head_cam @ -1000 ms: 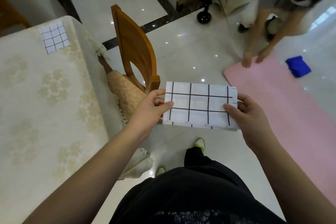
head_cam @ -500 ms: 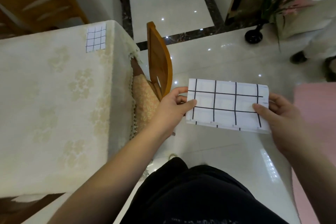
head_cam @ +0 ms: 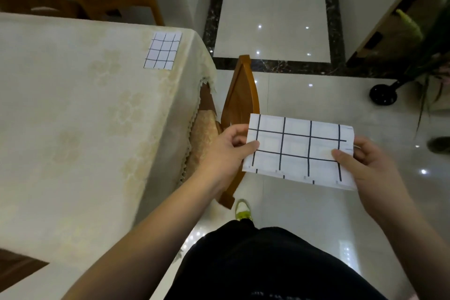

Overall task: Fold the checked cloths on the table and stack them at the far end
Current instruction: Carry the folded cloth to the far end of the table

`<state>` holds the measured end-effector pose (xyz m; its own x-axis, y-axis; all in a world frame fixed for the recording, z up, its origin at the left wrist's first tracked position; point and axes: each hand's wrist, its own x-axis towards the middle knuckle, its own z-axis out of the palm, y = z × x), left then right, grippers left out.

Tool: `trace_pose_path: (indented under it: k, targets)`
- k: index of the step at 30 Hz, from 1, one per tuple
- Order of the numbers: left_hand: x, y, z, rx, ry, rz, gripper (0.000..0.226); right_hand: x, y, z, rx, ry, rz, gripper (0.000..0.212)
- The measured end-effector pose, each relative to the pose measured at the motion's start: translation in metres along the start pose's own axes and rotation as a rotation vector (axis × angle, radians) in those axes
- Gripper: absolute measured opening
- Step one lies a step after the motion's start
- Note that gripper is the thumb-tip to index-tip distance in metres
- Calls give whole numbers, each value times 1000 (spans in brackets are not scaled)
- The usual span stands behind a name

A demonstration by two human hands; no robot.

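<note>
The checked cloth (head_cam: 299, 151) in hand is a long folded strip, held in the air over the floor to the right of the wooden chair (head_cam: 239, 114), well apart from the surface (head_cam: 73, 117). The left hand (head_cam: 226, 151) has a pinching grip on its left short edge, thumb on top; the right hand (head_cam: 365, 168) grasps the right end the same way, thumb pressed on the lower right corner.

The main risk is the layers slipping. Along the near edge the grid lines sit slightly offset, which suggests the folded layers are not quite flush, though the edge is too fine to be sure. If either grip loosens while the ends are brought together for the next fold, the layers could slide and the fold come out crooked, or the cloth could fall to the floor, since nothing lies beneath it.

A second risk is the carry: the folded cloth (head_cam: 162, 51) already lies at the surface's far right corner, beyond the chair. Setting the new one down carelessly could nudge that piece off the edge or leave the stack askew.
</note>
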<state>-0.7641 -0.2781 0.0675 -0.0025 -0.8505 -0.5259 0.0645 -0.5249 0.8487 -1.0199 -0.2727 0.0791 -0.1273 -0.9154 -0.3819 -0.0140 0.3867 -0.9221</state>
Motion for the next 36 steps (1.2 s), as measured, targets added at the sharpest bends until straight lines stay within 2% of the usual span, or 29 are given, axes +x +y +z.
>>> trace_pose_path:
  k: [11,19,27,36]
  targets:
    - [70,47,7,-39,89,40,35,100,-45,9,-47,-83,-8,26]
    - [131,80,60,-99,235,26,34,209,-73,-21,-93,-213,10,28]
    - [183,135,126,-127,316,49,36,302,-120,-66,-95,-332,4,29]
    - [224,158,142,-153,396,37,33,362,-145,-67,-89,-399,8,31]
